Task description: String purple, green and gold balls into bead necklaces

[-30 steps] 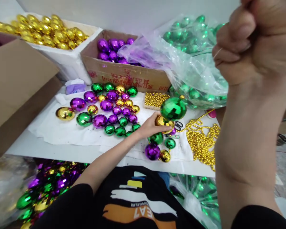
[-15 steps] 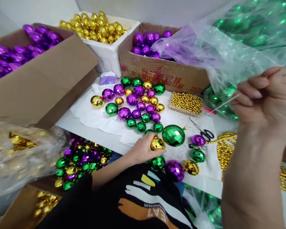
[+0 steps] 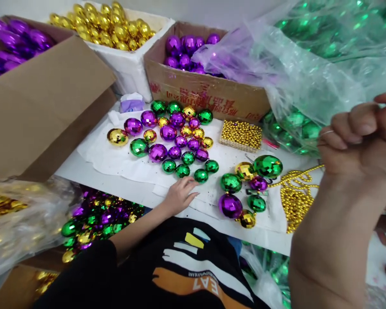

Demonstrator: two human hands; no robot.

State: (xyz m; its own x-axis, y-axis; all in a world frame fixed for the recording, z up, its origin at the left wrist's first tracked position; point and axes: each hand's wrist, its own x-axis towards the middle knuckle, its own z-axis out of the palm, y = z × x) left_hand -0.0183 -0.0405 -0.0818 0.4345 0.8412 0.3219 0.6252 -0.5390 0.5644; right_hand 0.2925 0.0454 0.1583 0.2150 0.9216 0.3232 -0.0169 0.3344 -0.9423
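Observation:
My left hand (image 3: 182, 196) is over the white cloth with its fingers loosely spread, holding nothing. Its fingertips are close beside a shiny green faceted ball (image 3: 201, 175); whether they touch it I cannot tell. Raised high on the right, my right hand (image 3: 357, 133) has its fingers curled closed around a thin white string (image 3: 327, 132), of which only a short bit shows. To the right of my left hand a ring of strung balls lies on the cloth, with a large green ball (image 3: 267, 166), a gold ball (image 3: 244, 170) and a purple ball (image 3: 230, 206) among them.
Loose green, purple and gold balls (image 3: 169, 132) are grouped mid-table. Behind them stand a carton of purple balls (image 3: 209, 92) and a white foam box (image 3: 128, 68) of gold ones. A tray of small gold beads (image 3: 241, 135) and gold bead chains (image 3: 296, 206) lie rightward.
My left hand has let go of the gold ball and moved left toward the loose green balls. The gold ball and large green ball have shifted up and right into the ring.

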